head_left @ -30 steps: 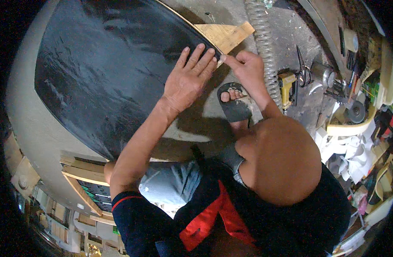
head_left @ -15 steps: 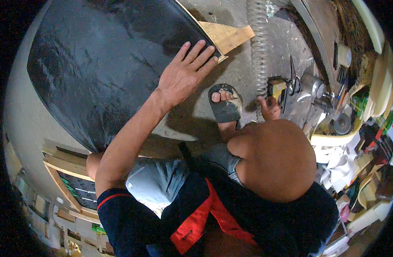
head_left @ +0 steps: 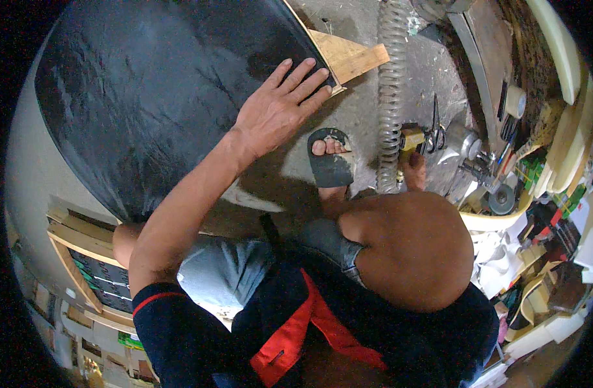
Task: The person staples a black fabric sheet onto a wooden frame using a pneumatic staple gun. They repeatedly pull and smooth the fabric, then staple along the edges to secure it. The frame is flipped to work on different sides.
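Note:
My left hand lies flat, fingers spread, on a large black covered panel, near its right edge where a pale wood strip shows. An angled piece of light wood juts out from that edge. My right hand grips a yellow air stapler on the floor, beside a clear coiled hose; part of this hand is hidden behind my bent knee. Black scissors lie just right of the stapler. My sandalled foot is below the wood piece.
At the right are metal tools, a grinding disc, a long grey metal piece, foam strips and a pile of scraps. At the lower left a wooden frame with dark webbing sits on the grey floor.
My right hand has left the panel's edge and moved down and right onto the stapler. My left hand stays on the panel. The view has shifted slightly.

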`<act>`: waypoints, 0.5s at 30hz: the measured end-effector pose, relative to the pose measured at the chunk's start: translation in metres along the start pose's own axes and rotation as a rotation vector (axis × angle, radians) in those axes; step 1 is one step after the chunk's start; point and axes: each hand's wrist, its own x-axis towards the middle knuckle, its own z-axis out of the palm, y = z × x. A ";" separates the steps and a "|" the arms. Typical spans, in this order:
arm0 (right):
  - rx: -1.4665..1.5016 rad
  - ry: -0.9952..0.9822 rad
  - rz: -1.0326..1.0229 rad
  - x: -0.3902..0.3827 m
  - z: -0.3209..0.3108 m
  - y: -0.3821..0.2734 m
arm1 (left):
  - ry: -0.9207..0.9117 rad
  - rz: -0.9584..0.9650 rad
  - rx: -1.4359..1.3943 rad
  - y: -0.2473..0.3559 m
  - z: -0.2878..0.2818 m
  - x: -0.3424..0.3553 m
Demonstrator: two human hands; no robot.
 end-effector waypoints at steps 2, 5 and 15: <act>-0.018 -0.003 0.022 -0.004 -0.004 -0.012 | 0.010 0.001 -0.006 -0.001 0.002 0.000; 0.002 0.003 0.028 -0.010 -0.012 -0.049 | 0.004 0.008 -0.032 -0.001 0.004 -0.002; -0.131 -0.536 -0.532 -0.022 -0.029 -0.259 | -0.011 -0.016 -0.086 0.001 0.004 -0.002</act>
